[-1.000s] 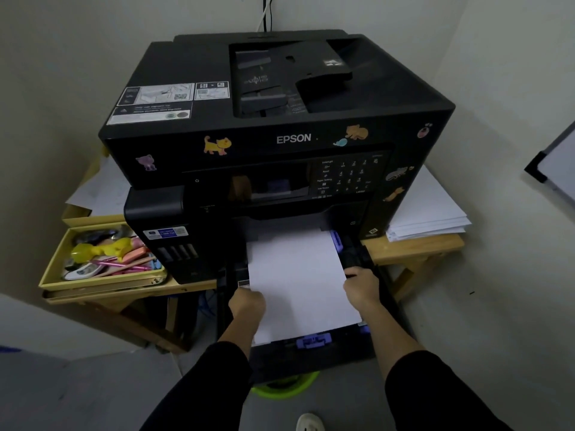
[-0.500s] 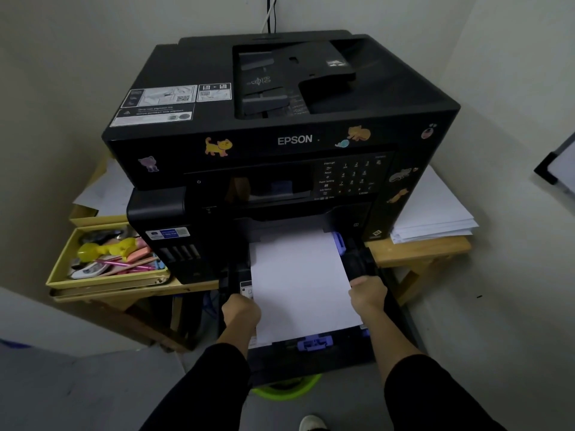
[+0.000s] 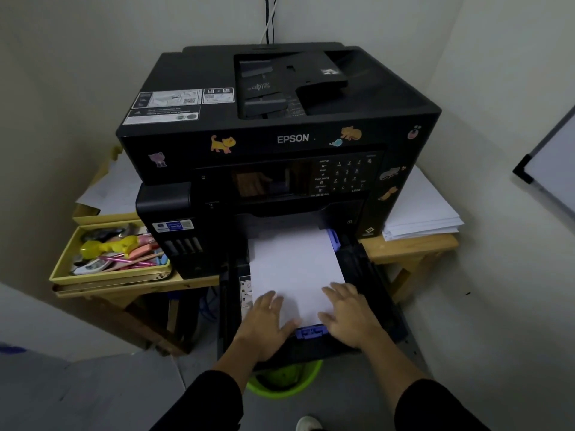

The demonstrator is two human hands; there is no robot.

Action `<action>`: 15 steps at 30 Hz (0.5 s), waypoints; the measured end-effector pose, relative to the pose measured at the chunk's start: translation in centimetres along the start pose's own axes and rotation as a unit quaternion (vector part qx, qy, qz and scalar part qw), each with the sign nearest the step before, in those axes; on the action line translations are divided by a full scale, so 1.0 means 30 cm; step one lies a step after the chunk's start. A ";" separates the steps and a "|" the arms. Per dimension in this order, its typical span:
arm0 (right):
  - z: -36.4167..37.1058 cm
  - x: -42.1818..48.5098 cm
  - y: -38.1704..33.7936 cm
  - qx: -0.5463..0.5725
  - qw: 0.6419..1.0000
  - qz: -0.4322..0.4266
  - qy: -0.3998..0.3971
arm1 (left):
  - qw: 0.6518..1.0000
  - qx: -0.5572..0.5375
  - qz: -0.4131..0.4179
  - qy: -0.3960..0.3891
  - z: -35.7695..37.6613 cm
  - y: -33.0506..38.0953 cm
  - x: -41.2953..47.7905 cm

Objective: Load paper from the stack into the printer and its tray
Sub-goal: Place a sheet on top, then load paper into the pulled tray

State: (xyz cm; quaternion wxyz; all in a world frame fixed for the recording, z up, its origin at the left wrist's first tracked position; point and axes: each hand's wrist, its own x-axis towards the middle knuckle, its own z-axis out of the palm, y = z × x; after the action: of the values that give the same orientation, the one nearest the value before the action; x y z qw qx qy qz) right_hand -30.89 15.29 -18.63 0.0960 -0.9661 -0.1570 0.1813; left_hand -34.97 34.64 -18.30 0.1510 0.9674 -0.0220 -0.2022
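Both hands lie flat and open, fingers spread, gripping nothing. The left hand [image 3: 267, 318] presses the near left corner of the paper [image 3: 292, 269]; the right hand [image 3: 348, 309] presses the near right corner. The sheets sit in the pulled-out tray [image 3: 370, 284], their long axis running straight away from the palms into the printer [image 3: 280, 141]. Neither hand is nearer, so I'd expect an even forward push. Beyond the right hand, the stack [image 3: 420, 209] rests beside the printer.

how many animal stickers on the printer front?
6 on the black Epson printer: purple cat, orange cat, blue whale, orange cat, grey cat, orange cat. One more sticker at the right corner is unclear; the sides are hidden.
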 end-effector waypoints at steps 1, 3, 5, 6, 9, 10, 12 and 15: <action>0.016 -0.019 -0.001 0.007 1.000 -0.013 -0.016 | 0.999 -0.008 0.022 -0.024 0.010 0.001 -0.028; 0.038 -0.052 0.005 0.033 0.998 -0.024 -0.048 | 0.997 -0.021 0.044 -0.065 0.029 -0.006 -0.069; 0.050 -0.081 0.017 0.025 0.996 -0.044 -0.073 | 0.993 0.006 0.055 -0.108 0.038 -0.016 -0.092; 0.054 -0.091 0.020 0.004 0.995 -0.058 -0.086 | 0.990 0.040 0.065 -0.118 0.043 -0.021 -0.097; 0.061 -0.102 0.020 -0.040 0.989 -0.086 -0.109 | 0.985 0.105 0.094 -0.103 0.045 -0.017 -0.102; 0.062 -0.099 0.017 -0.049 0.989 -0.087 -0.110 | 0.984 0.106 0.097 -0.102 0.044 -0.013 -0.102; 0.057 -0.090 0.012 -0.062 0.989 -0.087 -0.103 | 0.982 0.110 0.098 -0.116 0.041 -0.006 -0.097; 0.046 -0.085 0.003 -0.089 0.985 -0.092 -0.117 | 0.980 0.107 0.095 -0.142 0.039 -0.006 -0.083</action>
State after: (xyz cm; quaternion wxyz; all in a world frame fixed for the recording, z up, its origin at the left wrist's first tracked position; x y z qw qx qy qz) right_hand -33.67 14.53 -19.11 0.0073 -0.9243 -0.2709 0.2687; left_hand -37.74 34.74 -18.42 0.0601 0.9330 -0.1561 -0.3186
